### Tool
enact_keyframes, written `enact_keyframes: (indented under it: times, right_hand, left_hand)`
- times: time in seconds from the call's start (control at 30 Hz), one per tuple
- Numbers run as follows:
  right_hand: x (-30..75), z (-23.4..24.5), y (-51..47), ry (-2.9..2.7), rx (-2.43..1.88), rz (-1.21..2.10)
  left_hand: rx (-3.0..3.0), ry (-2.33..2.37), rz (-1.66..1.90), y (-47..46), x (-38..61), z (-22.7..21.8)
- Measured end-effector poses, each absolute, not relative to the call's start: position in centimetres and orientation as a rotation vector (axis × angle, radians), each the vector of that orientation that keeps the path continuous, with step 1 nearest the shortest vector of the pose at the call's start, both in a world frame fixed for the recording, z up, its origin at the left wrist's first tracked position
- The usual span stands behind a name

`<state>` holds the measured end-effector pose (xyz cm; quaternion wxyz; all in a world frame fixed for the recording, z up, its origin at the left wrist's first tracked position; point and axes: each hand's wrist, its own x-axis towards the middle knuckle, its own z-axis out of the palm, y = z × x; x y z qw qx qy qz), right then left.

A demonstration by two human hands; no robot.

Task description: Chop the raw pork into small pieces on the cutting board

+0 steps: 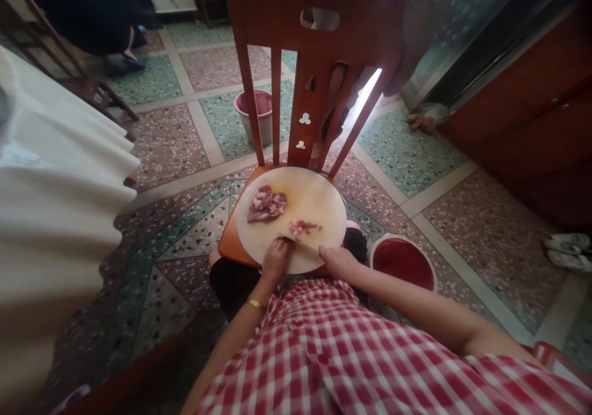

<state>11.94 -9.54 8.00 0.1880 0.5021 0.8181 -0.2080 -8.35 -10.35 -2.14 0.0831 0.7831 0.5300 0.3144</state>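
A round white cutting board (300, 187) lies on the seat of a wooden chair (231, 236) in front of me. On its left part sits a pile of raw meat chunks (267, 204), and near the middle is a small heap of cut meat bits (303, 226). My right hand (337, 262) is closed round the handle of a knife (304, 245), whose blade points left across the near part of the board. My left hand (276, 258) rests on the board by the blade's tip, fingers curled together; what they hold is hidden.
The chair's slatted back (296, 103) rises behind the board. A red-lined bucket (404, 264) stands at the right, and a waste bin (259, 116) beyond the chair. White cloth (60, 217) hangs at the left. Shoes (568, 251) lie far right. A person's foot (132, 60) shows at the upper left.
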Motion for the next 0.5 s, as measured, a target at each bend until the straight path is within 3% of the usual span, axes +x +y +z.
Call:
enact_keyframes:
  times: [0.2,0.5]
  right_hand:
    - [7.2,7.9,-7.2,2.433,1.368,-0.642]
    - [12.6,8.3,-8.0,2.223,1.556,-0.602]
  left_hand:
    - [2.361,1.586,0.965,-10.1,-8.4,-2.3]
    - [2.182,1.638,1.04,-10.4,-8.6,-1.8]
